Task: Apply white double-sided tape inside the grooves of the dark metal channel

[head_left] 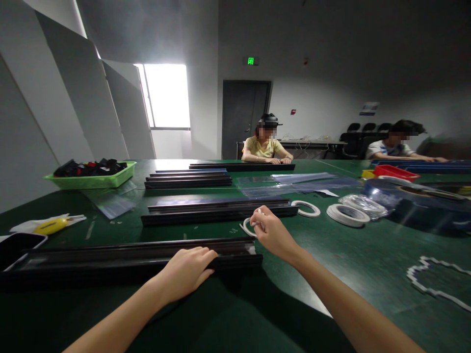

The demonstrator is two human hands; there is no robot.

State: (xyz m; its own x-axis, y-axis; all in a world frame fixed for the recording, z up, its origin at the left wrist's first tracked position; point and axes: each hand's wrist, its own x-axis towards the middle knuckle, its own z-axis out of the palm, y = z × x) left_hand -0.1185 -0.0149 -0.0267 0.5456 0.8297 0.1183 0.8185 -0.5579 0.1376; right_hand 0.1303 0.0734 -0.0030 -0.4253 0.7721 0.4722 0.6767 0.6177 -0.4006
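Head view: left hand lies palm down on the near long black rail, forearm coming in from lower left, fingers together and stretched flat over the rail's top edge near its right end, pressing on it rather than wrapped around it. Right hand is raised just past the rail's right end, forearm coming in from lower right, wrist bent slightly, fingers pinched shut on a small roll of white tape, loose white strip curling below it. Rail runs left to right across the green surface, nearest the person. Two more black rail stacks lie further back. White tape rings sit to the right, green basket far left, yellow cutter on left. Two other people sit at the far side.
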